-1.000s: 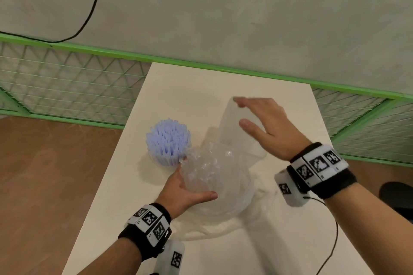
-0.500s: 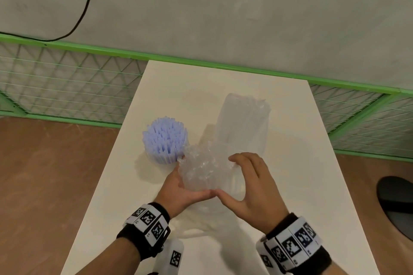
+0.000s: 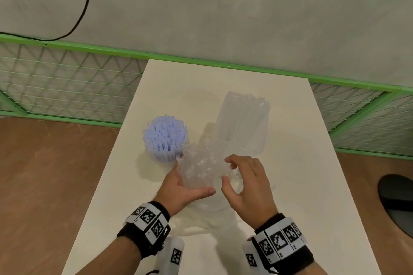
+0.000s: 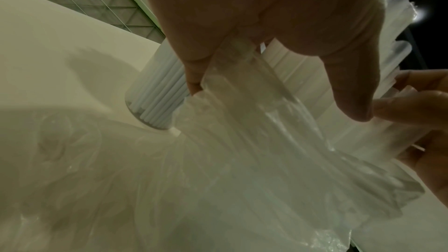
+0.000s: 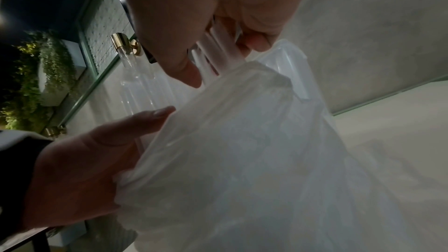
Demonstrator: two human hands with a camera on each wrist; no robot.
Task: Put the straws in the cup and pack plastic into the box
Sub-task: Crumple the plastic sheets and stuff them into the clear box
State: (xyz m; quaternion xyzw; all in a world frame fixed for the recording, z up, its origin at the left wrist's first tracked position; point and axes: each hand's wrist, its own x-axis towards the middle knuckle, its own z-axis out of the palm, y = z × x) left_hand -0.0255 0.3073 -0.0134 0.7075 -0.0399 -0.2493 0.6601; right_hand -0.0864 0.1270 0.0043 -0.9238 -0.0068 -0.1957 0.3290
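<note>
Centrally, on the white table (image 3: 225,87), the left hand (image 3: 178,187) cradles a crumpled wad of clear plastic (image 3: 197,168), its thumb curled under the wad and its fingers wrapped behind it. The right hand (image 3: 243,187) closes in from the other side, thumb and fingers curved toward the wad and apparently pinching its edge; the right wrist view shows its fingertips (image 5: 254,42) nipping pale film. Just beside the wad stands the cup (image 3: 164,155), already filled with lilac straws (image 3: 165,131). A tall clear container (image 3: 242,123), probably the box, stands upright just behind the hands. More loose film (image 3: 201,214) trails on the table beneath the wrists. For a clean step, the wad should be compressed between both hands before transfer, since springy film tends to re-expand. Trailing film is best gathered first, lest it drag against the cup and tip it.
</note>
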